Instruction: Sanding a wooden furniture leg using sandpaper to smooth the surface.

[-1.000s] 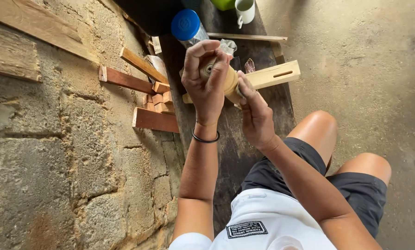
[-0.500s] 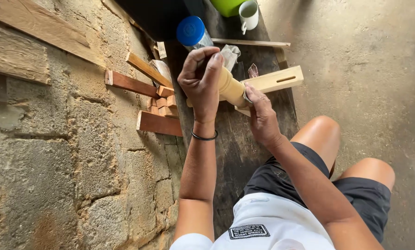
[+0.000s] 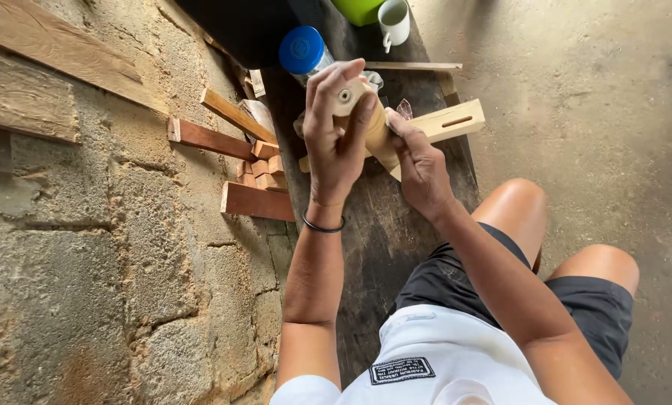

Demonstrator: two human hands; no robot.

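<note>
My left hand grips the upper end of a pale turned wooden piece, its round end with a small centre hole showing between the fingers. My right hand presses against the lower part of the same piece; a thin scrap seems pinched under its fingers, but I cannot tell what it is. Both hands are over a dark wooden bench on which I sit. A light slotted wooden bar lies on the bench just behind the hands.
A blue-capped clear bottle, a white mug and a green container stand at the bench's far end. Wood offcuts lie on the sawdust-covered stone floor to the left. Bare concrete lies to the right.
The wooden piece has been tilted back up so its end faces me again. My left hand has shifted over its top, and my right hand has moved up along its side.
</note>
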